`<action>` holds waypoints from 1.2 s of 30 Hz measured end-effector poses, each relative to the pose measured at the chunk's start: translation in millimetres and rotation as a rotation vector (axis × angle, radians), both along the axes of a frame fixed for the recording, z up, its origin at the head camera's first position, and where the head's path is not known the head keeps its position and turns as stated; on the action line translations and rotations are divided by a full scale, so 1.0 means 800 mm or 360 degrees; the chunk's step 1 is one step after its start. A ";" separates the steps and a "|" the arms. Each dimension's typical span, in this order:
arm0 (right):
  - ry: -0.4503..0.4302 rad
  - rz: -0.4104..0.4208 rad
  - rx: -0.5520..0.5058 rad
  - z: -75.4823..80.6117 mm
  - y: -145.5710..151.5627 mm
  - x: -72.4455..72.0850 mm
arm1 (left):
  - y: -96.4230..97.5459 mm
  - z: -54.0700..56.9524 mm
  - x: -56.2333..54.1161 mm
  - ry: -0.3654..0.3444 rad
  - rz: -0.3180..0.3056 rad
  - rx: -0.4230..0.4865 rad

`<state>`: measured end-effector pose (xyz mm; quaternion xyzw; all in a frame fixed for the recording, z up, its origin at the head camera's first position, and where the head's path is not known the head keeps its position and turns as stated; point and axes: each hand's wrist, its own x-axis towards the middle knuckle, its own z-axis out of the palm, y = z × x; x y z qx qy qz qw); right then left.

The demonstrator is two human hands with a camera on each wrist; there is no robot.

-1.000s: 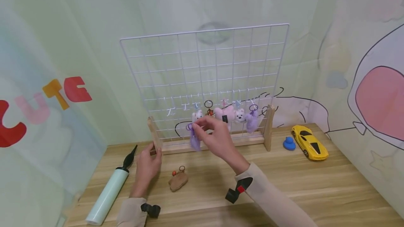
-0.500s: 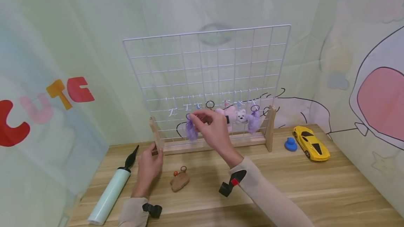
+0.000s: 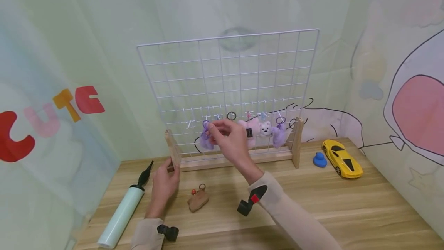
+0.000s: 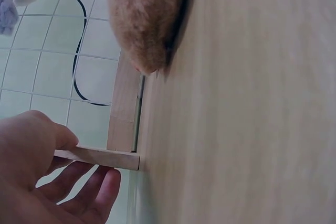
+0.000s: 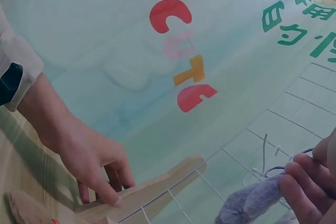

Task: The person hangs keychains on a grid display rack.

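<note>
My right hand (image 3: 231,142) pinches a fluffy purple plush keychain (image 3: 206,142) by its purple ring, held at the front of a white wire grid rack (image 3: 222,37). In the right wrist view, the plush (image 5: 251,203) hangs below my fingers, with a white hook (image 5: 265,156) close by. The ring overlaps a hook on the grid in the head view; I cannot tell whether it is on it. My left hand (image 3: 165,180) grips the rack's left wooden upright (image 3: 173,149), thumb on one side and fingers on the other in the left wrist view (image 4: 97,157).
Pink, white and purple plush keychains (image 3: 278,136) hang along the rack's hooks to the right. A brown plush keychain (image 3: 198,201) lies on the table in front. A pale green hand pump (image 3: 121,217) lies left; a blue duck (image 3: 320,160) and yellow toy car (image 3: 341,159) stand right.
My right hand has moved up and slightly left with the purple keychain, bringing its ring from below the hook row up to it. My left hand keeps its grip on the upright.
</note>
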<state>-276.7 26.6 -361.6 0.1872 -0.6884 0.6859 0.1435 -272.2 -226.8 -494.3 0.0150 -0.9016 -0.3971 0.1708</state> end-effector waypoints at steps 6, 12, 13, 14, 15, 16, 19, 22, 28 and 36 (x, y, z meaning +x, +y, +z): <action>-0.0079 0.0044 -0.0113 -0.006 -0.007 -0.004 | -0.001 0.000 -0.001 -0.0016 0.0003 0.0003; -0.0153 0.0085 -0.0209 -0.017 -0.012 -0.010 | 0.001 -0.002 -0.004 -0.0015 0.0002 0.0005; -0.0154 0.0084 -0.0219 -0.018 -0.012 -0.011 | 0.001 -0.002 -0.004 -0.0012 0.0000 0.0005; -0.0155 0.0082 -0.0227 -0.020 -0.013 -0.012 | 0.001 -0.002 -0.004 -0.0010 -0.0002 0.0004; -0.0156 0.0077 -0.0235 -0.021 -0.014 -0.013 | 0.001 -0.002 -0.004 -0.0008 -0.0004 0.0003; -0.0155 0.0073 -0.0245 -0.022 -0.015 -0.013 | 0.001 -0.002 -0.004 -0.0006 -0.0007 0.0001; -0.0144 0.0070 -0.0283 -0.026 -0.018 -0.012 | 0.001 -0.001 -0.004 -0.0007 -0.0005 -0.0004; -0.0093 0.0076 -0.0320 -0.033 -0.021 -0.007 | 0.000 -0.001 -0.003 -0.0015 0.0001 -0.0012; 0.0006 0.0086 -0.0343 -0.056 -0.020 0.009 | -0.001 -0.002 -0.003 -0.0012 -0.0002 -0.0016; -0.0051 0.0149 -0.0141 -0.096 0.017 0.031 | 0.000 -0.003 -0.006 -0.0012 0.0009 -0.0026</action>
